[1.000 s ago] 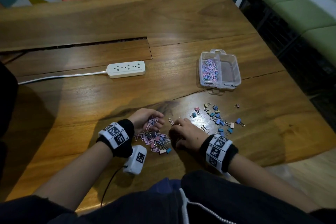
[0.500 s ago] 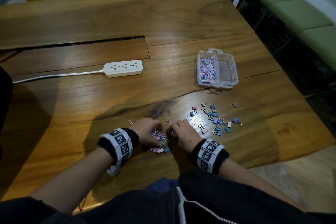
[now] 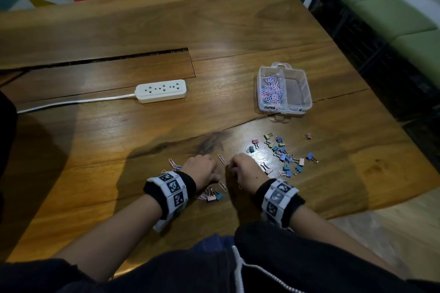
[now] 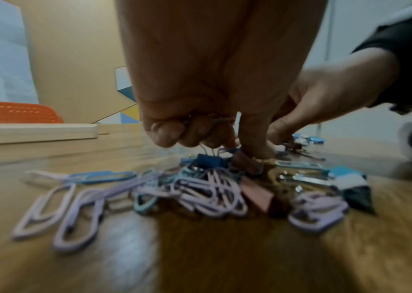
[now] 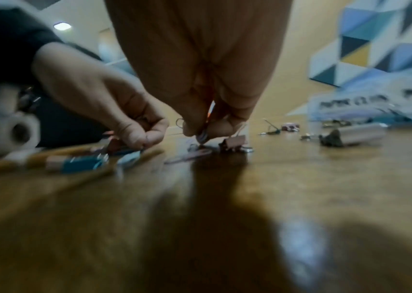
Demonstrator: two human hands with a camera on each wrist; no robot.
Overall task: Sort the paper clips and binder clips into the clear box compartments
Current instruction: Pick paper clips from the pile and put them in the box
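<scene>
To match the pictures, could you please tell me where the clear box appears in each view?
Head: the clear box stands right of centre on the table, beyond the loose binder clips.
Left wrist: not in it.
Right wrist: at the far right edge, blurred, its written label facing the camera.
Shared landmark: the left hand shows in all three.

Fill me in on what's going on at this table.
A person is sorting clips on a wooden table. The left hand and right hand both pinch at a mixed pile of paper clips near the table's front edge. The clear box already has paper clips in its left compartment; its right one looks empty. A scatter of binder clips waits on the table in front of the box.
</scene>
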